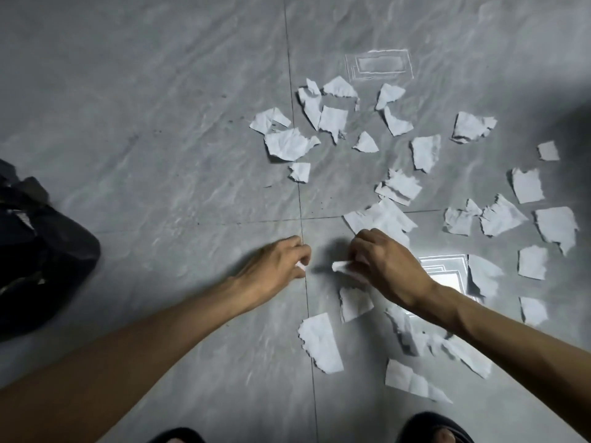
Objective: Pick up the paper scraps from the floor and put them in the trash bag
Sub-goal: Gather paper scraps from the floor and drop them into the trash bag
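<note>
Several torn white paper scraps (289,143) lie scattered over the grey tiled floor (160,123), mostly to the centre and right. My right hand (383,263) is low over the tile joint, fingers closed on a crumpled paper scrap (340,266) that sticks out to the left. My left hand (278,262) is just left of it, fingers curled with a small white bit of paper (301,266) showing at the fingertips. The black trash bag (38,251) sits at the left edge, well away from both hands.
Bright ceiling-light reflections show on the glossy tiles at the top (379,63) and under my right wrist (444,276). My two dark shoes (435,430) are at the bottom edge. More scraps (321,343) lie close to my feet.
</note>
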